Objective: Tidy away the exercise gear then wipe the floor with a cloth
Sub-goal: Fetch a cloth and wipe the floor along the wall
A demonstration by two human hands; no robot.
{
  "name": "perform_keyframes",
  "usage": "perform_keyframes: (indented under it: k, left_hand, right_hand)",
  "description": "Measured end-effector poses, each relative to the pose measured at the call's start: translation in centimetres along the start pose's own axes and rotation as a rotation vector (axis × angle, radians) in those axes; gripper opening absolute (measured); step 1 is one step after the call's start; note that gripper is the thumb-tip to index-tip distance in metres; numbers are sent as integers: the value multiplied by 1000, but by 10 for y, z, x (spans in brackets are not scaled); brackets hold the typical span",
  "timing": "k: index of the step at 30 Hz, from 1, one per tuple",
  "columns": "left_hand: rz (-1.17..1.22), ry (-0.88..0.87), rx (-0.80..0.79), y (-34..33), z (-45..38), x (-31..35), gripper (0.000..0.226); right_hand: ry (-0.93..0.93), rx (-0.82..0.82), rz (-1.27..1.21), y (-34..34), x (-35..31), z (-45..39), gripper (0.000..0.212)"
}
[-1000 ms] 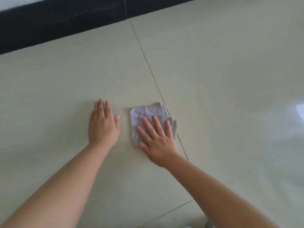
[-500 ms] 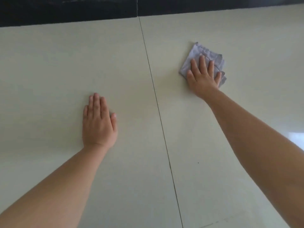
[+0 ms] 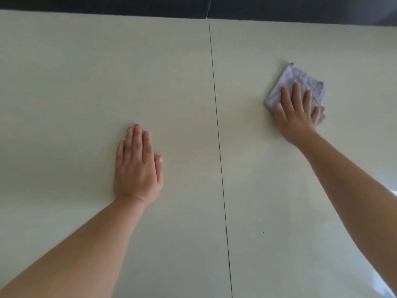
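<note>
A folded pale lilac-grey cloth (image 3: 290, 79) lies flat on the cream tiled floor (image 3: 86, 72), on the tile right of the grout line. My right hand (image 3: 297, 116) presses down on the cloth's near half with fingers spread, arm stretched out to the right. My left hand (image 3: 137, 166) rests palm-down on the bare tile left of the grout line, fingers together, holding nothing. No exercise gear is in view.
A dark grout line (image 3: 217, 125) runs from far to near between the two tiles. A black skirting band (image 3: 107, 6) borders the floor along the far edge. A bright reflection (image 3: 394, 194) shows at the right edge.
My right hand has slid the cloth from beside my left hand across the grout line to the far right, then a little nearer. The left hand has stayed planted.
</note>
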State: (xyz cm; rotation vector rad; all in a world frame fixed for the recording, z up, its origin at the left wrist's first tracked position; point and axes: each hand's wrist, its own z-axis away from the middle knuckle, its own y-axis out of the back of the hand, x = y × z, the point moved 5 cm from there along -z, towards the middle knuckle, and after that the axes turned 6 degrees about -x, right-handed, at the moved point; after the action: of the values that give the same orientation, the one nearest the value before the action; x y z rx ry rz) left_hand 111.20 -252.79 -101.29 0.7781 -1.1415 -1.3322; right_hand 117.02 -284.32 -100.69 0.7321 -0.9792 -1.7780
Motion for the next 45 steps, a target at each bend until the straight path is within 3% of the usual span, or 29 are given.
perform_keyframes:
  k: [3,6,9,11,17,20,26,29,31,35,37,40,45]
  left_hand:
    - [-32,-17,41,0,0,-1,58]
    - [-40,-26,15,0,1,1,58]
    - [-27,-22,14,0,2,0,59]
    - [12,-4,0,-1,4,0,62]
    - [-29,104,-101,9,9,9,64]
    - [-141,126,-263,16,20,26,55]
    - [-197,-116,-466,18,64,118,57]
    - [-195,-168,-470,17,60,149,58]
    - [-183,-168,-441,17,49,155,61]
    - [-104,-128,-340,7,21,151,66]
    - [-58,-145,-263,0,11,150,64]
    - [-24,-184,-147,-13,0,146,66]
    - [-30,-205,-100,-23,-3,140,80]
  right_hand:
    - [57,-26,-43,16,-83,-39,51]
    - [294,-78,87,-13,-143,-4,52]
    - [527,92,211,-57,-134,85,51]
    - [536,68,221,-88,-88,133,56]
    - [338,62,179,-133,71,226,49]
    - [257,-43,135,-141,92,247,51]
    - [80,-288,70,-135,100,268,54]
    - [-24,-418,-34,-149,138,302,55]
    - [-109,-358,-41,-136,173,297,61]
    - [-475,-244,-341,-90,235,229,53]
    - [-515,-166,-406,-63,229,181,52]
    - [-337,-149,-318,-50,165,134,52]
    - [37,-93,-241,-112,44,190,49]
